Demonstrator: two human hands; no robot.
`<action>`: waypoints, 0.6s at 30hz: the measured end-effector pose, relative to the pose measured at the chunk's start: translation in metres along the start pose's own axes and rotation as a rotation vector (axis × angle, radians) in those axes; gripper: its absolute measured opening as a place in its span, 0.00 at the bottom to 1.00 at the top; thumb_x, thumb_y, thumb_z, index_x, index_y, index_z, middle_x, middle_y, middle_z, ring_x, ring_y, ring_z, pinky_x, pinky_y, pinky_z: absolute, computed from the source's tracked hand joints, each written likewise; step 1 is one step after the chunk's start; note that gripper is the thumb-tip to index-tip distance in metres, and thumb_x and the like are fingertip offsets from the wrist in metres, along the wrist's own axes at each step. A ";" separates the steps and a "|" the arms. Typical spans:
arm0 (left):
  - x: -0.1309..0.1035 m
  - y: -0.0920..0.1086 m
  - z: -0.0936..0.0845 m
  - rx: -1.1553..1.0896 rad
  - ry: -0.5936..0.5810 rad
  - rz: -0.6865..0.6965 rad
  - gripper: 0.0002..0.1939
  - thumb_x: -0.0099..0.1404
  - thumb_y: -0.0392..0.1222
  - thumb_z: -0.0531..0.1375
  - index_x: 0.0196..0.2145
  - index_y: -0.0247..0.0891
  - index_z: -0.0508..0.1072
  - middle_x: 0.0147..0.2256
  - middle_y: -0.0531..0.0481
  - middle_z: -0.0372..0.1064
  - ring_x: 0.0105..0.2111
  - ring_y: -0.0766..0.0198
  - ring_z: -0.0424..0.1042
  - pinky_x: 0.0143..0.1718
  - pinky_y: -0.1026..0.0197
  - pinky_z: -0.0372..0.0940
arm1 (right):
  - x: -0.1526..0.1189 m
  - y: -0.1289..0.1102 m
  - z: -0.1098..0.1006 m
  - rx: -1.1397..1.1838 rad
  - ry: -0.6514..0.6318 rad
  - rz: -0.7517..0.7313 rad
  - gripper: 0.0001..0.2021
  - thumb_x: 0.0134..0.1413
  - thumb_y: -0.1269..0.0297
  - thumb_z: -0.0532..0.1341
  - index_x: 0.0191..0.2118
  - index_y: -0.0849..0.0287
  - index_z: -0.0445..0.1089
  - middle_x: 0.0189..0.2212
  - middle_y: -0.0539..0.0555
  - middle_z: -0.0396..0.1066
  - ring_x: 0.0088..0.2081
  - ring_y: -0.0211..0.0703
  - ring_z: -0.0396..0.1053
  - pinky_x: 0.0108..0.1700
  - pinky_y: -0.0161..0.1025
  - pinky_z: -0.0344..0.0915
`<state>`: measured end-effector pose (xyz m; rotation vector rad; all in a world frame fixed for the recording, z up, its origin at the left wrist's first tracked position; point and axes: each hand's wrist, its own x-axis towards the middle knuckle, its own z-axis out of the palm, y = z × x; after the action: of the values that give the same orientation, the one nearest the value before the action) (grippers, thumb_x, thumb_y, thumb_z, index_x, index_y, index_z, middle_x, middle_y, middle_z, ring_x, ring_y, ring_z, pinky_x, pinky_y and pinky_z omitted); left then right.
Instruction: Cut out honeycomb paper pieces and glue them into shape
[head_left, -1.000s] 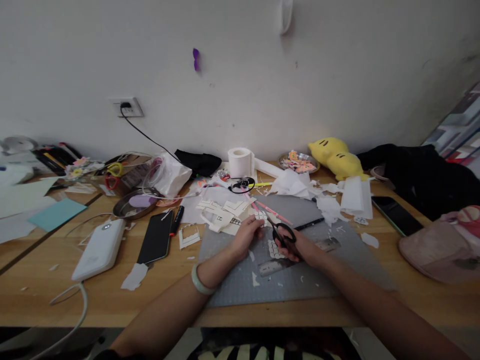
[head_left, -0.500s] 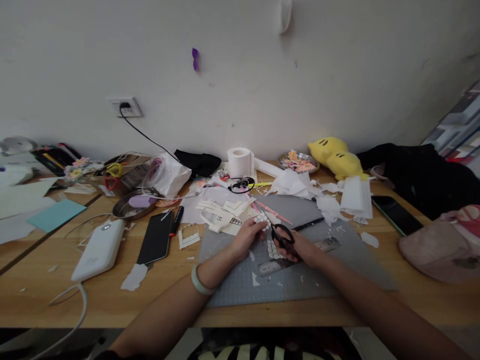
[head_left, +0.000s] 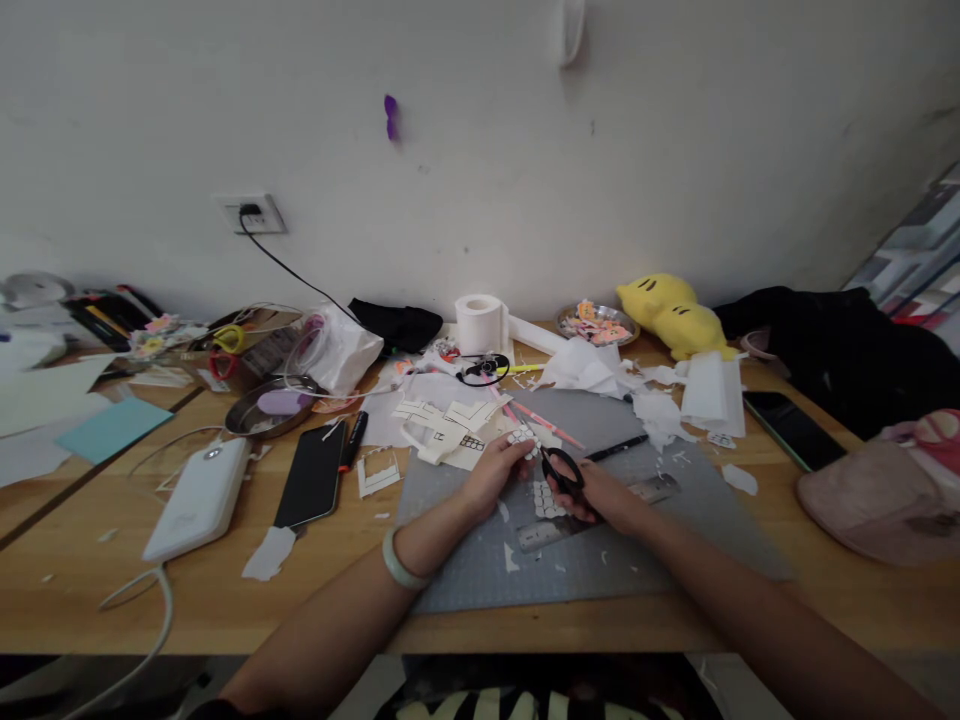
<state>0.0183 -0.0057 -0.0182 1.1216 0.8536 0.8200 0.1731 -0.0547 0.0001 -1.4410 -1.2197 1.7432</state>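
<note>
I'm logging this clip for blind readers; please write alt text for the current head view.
A right hand holds black scissors beside a small patterned paper piece in the left hand, above a gray mat on a wooden table scattered with paper scraps.

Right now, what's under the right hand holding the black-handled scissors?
Around the right hand: gray gridded cutting mat, both ends of a flat metal ruler, part of a white paper piece with black outlines. The ruler's middle and anything else beneath are covered.
</note>
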 end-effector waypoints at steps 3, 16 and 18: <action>0.002 -0.002 -0.001 0.002 0.008 -0.022 0.12 0.66 0.45 0.56 0.40 0.33 0.69 0.35 0.49 0.69 0.31 0.66 0.70 0.32 0.60 0.68 | 0.001 0.000 0.000 -0.003 0.002 0.001 0.25 0.44 0.37 0.56 0.24 0.58 0.59 0.13 0.42 0.56 0.11 0.27 0.48 0.12 0.27 0.42; 0.000 -0.004 -0.003 -0.032 -0.064 -0.102 0.14 0.66 0.45 0.56 0.47 0.35 0.68 0.45 0.45 0.68 0.40 0.60 0.70 0.40 0.53 0.69 | 0.001 0.004 -0.006 0.054 -0.064 0.004 0.28 0.39 0.33 0.54 0.25 0.59 0.60 0.12 0.43 0.56 0.11 0.27 0.48 0.12 0.28 0.42; -0.002 -0.004 -0.003 -0.054 -0.096 -0.120 0.15 0.66 0.44 0.56 0.47 0.35 0.68 0.45 0.45 0.67 0.40 0.60 0.70 0.40 0.53 0.69 | 0.001 0.005 -0.006 0.058 -0.072 -0.002 0.28 0.39 0.33 0.54 0.24 0.59 0.60 0.12 0.43 0.56 0.11 0.27 0.47 0.12 0.29 0.41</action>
<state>0.0157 -0.0069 -0.0222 1.0432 0.8061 0.6808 0.1789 -0.0538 -0.0047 -1.3533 -1.1971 1.8284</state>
